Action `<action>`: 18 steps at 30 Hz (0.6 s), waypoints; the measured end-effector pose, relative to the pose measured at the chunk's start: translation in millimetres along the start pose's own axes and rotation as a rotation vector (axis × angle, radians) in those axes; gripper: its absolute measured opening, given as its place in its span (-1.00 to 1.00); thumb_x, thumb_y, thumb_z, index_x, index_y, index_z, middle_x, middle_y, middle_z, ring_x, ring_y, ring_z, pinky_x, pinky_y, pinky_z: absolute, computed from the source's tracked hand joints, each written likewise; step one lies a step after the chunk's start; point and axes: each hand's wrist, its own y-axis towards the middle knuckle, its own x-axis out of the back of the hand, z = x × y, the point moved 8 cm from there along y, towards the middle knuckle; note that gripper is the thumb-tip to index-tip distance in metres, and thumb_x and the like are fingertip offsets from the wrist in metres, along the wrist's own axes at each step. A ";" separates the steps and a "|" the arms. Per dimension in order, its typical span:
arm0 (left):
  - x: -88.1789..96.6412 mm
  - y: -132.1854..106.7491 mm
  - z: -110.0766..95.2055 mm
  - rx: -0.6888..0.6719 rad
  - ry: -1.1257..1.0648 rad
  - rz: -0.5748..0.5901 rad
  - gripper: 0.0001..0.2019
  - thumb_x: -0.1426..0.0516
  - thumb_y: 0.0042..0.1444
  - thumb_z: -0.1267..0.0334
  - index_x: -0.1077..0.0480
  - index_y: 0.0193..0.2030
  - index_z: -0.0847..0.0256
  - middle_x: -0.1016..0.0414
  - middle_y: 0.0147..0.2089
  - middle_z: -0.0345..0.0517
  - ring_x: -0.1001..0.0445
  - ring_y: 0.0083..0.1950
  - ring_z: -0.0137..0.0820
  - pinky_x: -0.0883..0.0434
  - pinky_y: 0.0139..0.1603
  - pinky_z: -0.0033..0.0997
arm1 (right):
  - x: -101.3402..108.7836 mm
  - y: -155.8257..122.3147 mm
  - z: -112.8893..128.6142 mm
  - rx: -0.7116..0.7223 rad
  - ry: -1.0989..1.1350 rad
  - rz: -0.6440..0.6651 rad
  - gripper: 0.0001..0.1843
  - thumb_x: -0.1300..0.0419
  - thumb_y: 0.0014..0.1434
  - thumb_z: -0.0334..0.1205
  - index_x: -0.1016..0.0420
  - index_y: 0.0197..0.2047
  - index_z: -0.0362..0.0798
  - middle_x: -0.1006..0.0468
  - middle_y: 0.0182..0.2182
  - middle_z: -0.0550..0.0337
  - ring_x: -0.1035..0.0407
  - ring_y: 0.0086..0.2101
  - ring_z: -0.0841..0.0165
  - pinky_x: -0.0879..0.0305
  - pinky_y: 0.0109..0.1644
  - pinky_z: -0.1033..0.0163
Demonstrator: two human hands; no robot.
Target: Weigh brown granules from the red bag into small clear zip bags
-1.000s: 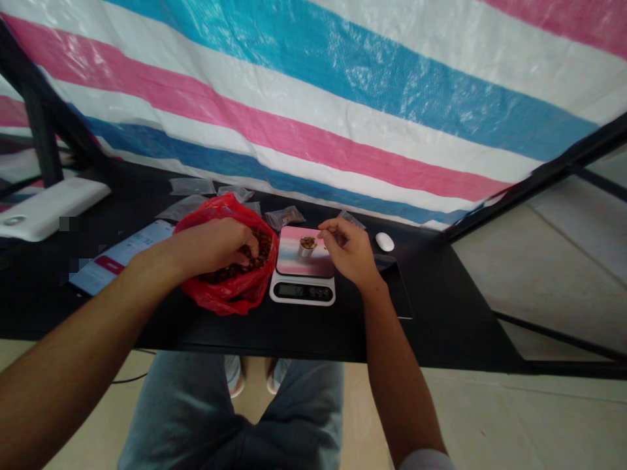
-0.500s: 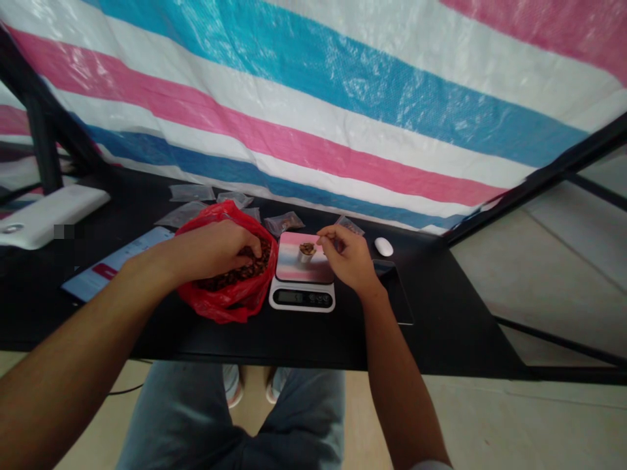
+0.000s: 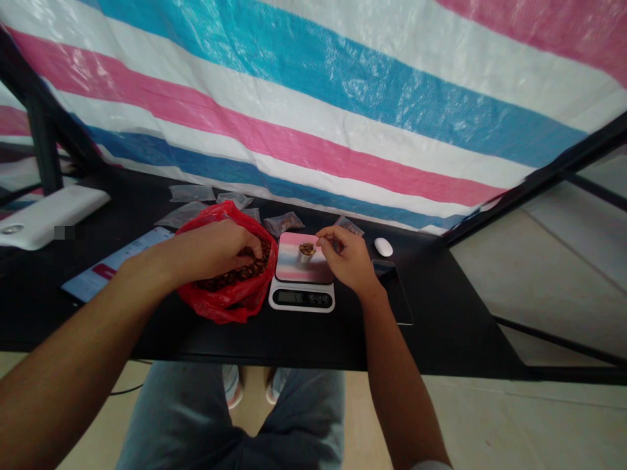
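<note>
A red plastic bag (image 3: 230, 307) stands with its mouth spread, full of small dark-brown beans or seeds (image 3: 223, 281). My left hand (image 3: 225, 248) is inside the mouth, fingers curled down at the pieces; what they hold is hidden. To the right, a white digital kitchen scale (image 3: 302, 299) carries a small metal cup (image 3: 304, 258) heaped with brown pieces. Beside the cup's right rim, my right hand (image 3: 345, 254) has thumb and forefinger pinched together. Anything between those fingertips is too small to make out. Digits on the scale's display are unreadable.
Several clear plastic bags (image 3: 191, 192) lie behind the red bag; another small bag (image 3: 284, 223) holds brown pieces. A phone-like screen (image 3: 115, 261) is at left. A dark tablet (image 3: 393, 290) and a white mouse (image 3: 383, 247) lie at right. A striped sheet (image 3: 313, 130) hangs behind.
Almost nothing differs. Both hands stay in place, the left in the red bag and the right beside the cup, with only a very slight shift of the right fingers.
</note>
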 end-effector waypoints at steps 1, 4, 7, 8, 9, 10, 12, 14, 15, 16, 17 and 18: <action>2.8 -0.1 -5.0 -0.017 -0.007 0.000 -0.72 -0.14 0.27 0.47 -0.68 -0.08 0.15 -0.74 -0.10 -0.15 -0.61 -0.20 -0.38 -0.31 -0.12 -0.51 | 0.1 0.1 0.2 0.004 -0.002 0.001 -0.82 -0.15 0.27 -0.27 -0.61 -0.17 -0.03 -0.67 -0.33 0.18 -0.42 -0.38 0.34 -0.28 -0.25 0.23; 12.3 2.4 -20.0 -0.078 -0.044 -0.025 -0.74 -0.15 0.27 0.46 -0.67 -0.09 0.15 -0.74 -0.11 -0.18 -0.61 -0.19 -0.39 -0.32 -0.11 -0.51 | 0.2 0.1 1.1 0.016 -0.003 0.001 -0.81 -0.15 0.27 -0.29 -0.61 -0.16 -0.04 -0.66 -0.34 0.18 -0.42 -0.39 0.35 -0.28 -0.26 0.23; 21.2 12.3 -30.3 -0.130 -0.092 -0.098 -0.76 -0.17 0.27 0.43 -0.67 -0.08 0.16 -0.74 -0.11 -0.19 -0.62 -0.14 -0.39 -0.34 -0.09 -0.51 | -0.1 -0.1 1.6 0.023 -0.012 0.003 -0.81 -0.15 0.27 -0.29 -0.61 -0.16 -0.05 -0.66 -0.33 0.18 -0.42 -0.38 0.35 -0.27 -0.25 0.24; 24.0 17.2 -33.2 -0.149 -0.103 -0.134 -0.77 -0.18 0.26 0.42 -0.67 -0.07 0.16 -0.74 -0.10 -0.18 -0.63 -0.13 -0.39 -0.35 -0.08 -0.51 | 0.0 -0.2 1.4 0.023 -0.017 0.002 -0.82 -0.16 0.27 -0.29 -0.61 -0.16 -0.05 -0.66 -0.33 0.18 -0.42 -0.38 0.35 -0.27 -0.25 0.24; 26.6 22.4 -36.8 -0.174 -0.117 -0.175 -0.77 -0.18 0.27 0.40 -0.66 -0.05 0.15 -0.74 -0.09 -0.18 -0.63 -0.11 -0.38 -0.36 -0.07 -0.51 | 0.1 -0.2 1.1 0.022 -0.021 0.002 -0.82 -0.16 0.27 -0.29 -0.61 -0.16 -0.05 -0.66 -0.33 0.18 -0.42 -0.38 0.36 -0.27 -0.25 0.24; 28.7 27.9 -40.9 -0.204 -0.133 -0.215 -0.77 -0.18 0.28 0.37 -0.67 -0.04 0.14 -0.73 -0.08 -0.18 -0.63 -0.11 -0.38 -0.37 -0.08 -0.51 | 0.2 -0.1 0.6 0.021 -0.025 0.001 -0.82 -0.17 0.27 -0.28 -0.61 -0.16 -0.05 -0.66 -0.33 0.18 -0.41 -0.38 0.36 -0.27 -0.26 0.24; 30.5 38.6 -50.0 -0.263 -0.165 -0.277 -0.79 -0.17 0.31 0.30 -0.67 -0.06 0.12 -0.73 -0.11 -0.19 -0.63 -0.13 -0.39 -0.38 -0.11 -0.52 | 0.3 0.2 -0.2 0.024 -0.028 0.002 -0.82 -0.17 0.27 -0.27 -0.61 -0.16 -0.04 -0.65 -0.34 0.18 -0.40 -0.39 0.36 -0.26 -0.26 0.24; 28.3 48.7 -58.0 -0.288 -0.175 -0.296 -0.80 -0.17 0.33 0.30 -0.67 -0.10 0.14 -0.73 -0.16 -0.18 -0.63 -0.17 -0.39 -0.37 -0.15 -0.50 | 0.5 0.7 -0.1 0.038 -0.022 0.004 -0.82 -0.16 0.28 -0.27 -0.61 -0.16 -0.04 -0.65 -0.33 0.19 -0.39 -0.40 0.37 -0.26 -0.27 0.25; 25.8 53.2 -60.9 -0.284 -0.161 -0.290 -0.81 -0.18 0.32 0.32 -0.67 -0.11 0.15 -0.72 -0.17 -0.16 -0.63 -0.17 -0.38 -0.37 -0.15 -0.49 | 0.7 0.8 0.3 0.047 -0.017 0.005 -0.82 -0.16 0.28 -0.26 -0.60 -0.17 -0.04 -0.64 -0.33 0.19 -0.39 -0.40 0.37 -0.26 -0.27 0.25; 23.3 56.8 -62.9 -0.271 -0.140 -0.283 -0.82 -0.19 0.30 0.36 -0.67 -0.12 0.17 -0.73 -0.17 -0.13 -0.63 -0.17 -0.36 -0.37 -0.15 -0.47 | 0.9 0.9 0.8 0.054 -0.014 0.006 -0.83 -0.16 0.28 -0.26 -0.60 -0.18 -0.04 -0.64 -0.34 0.19 -0.39 -0.41 0.38 -0.26 -0.27 0.25; 20.8 59.6 -64.1 -0.259 -0.118 -0.274 -0.81 -0.20 0.28 0.38 -0.67 -0.11 0.18 -0.73 -0.15 -0.11 -0.64 -0.15 -0.34 -0.38 -0.13 -0.45 | 1.0 1.0 1.3 0.058 -0.015 0.009 -0.83 -0.16 0.28 -0.26 -0.59 -0.19 -0.04 -0.63 -0.34 0.20 -0.39 -0.41 0.38 -0.26 -0.27 0.25; 18.6 61.3 -64.9 -0.252 -0.102 -0.267 -0.81 -0.21 0.27 0.40 -0.67 -0.09 0.19 -0.73 -0.12 -0.08 -0.64 -0.12 -0.32 -0.39 -0.11 -0.44 | 1.0 0.9 1.6 0.058 -0.018 0.013 -0.84 -0.16 0.28 -0.26 -0.59 -0.20 -0.04 -0.63 -0.35 0.20 -0.39 -0.41 0.38 -0.26 -0.26 0.25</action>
